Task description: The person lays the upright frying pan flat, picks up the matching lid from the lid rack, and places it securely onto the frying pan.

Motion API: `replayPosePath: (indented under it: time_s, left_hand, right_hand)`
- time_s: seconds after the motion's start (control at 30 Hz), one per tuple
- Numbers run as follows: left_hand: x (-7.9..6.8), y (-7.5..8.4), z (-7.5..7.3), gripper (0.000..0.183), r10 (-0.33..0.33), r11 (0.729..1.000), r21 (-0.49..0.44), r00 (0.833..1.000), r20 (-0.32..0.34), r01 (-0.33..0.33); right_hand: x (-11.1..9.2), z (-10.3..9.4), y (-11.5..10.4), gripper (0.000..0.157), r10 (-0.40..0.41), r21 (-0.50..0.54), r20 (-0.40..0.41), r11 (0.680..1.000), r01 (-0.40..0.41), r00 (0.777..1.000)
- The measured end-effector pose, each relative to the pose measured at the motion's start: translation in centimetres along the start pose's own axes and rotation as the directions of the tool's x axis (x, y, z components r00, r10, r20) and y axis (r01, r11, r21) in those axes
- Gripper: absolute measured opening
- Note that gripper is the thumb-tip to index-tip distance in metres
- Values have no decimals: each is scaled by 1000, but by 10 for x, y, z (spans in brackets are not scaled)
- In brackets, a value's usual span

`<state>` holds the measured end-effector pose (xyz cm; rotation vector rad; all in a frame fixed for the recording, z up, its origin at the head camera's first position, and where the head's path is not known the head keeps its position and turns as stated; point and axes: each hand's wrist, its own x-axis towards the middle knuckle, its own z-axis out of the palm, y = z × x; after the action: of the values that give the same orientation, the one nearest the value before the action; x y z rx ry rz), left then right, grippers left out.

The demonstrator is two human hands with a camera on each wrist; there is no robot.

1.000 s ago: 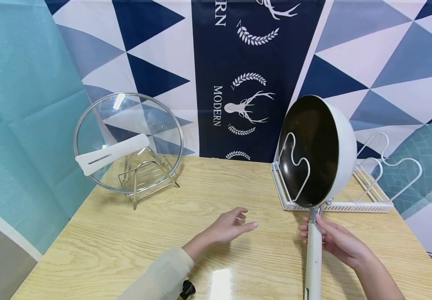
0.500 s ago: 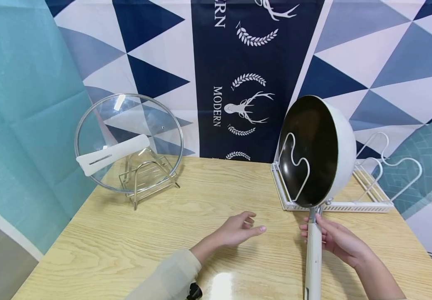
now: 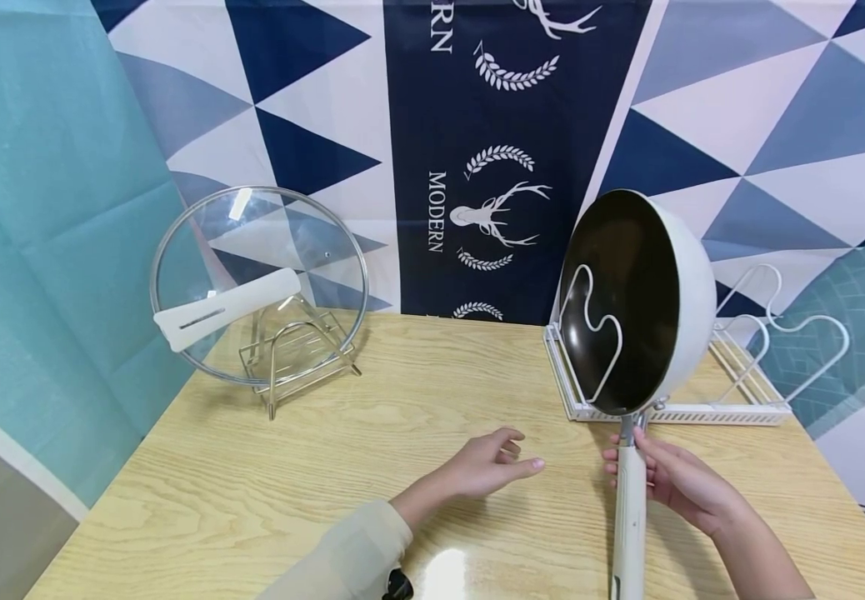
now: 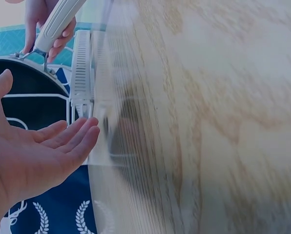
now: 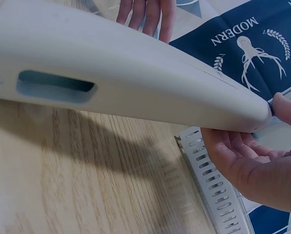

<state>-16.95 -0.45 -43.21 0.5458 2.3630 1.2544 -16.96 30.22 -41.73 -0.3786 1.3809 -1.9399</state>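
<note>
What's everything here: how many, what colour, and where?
Rack: one, white, right
Pan: one, white, dark inside, on edge in rack
Pan handle: one, cream, extending from pan
Wire stand: one, metallic, left
Glass lid: one, clear, on wire stand
Lid handle: one, white, across lid
Table: one, pale wood, below
Backdrop: one, blue-white, behind
Teal coverings: two, left and right
Black item: one, bottom edge, unclear
Left sleeve: one, cream, bottom
Left hand: one, over table
Right hand: one, gripping pan handle
</note>
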Motion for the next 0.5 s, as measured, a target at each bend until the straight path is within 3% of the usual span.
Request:
replayPosePath:
  time_s: [0.5]
  left_hand:
    - [2, 4, 13, 62, 1, 1000, 0, 1000, 10, -1]
  right_hand:
    - [0, 0, 0, 51, 11, -7, -31, 1000, -11, 999]
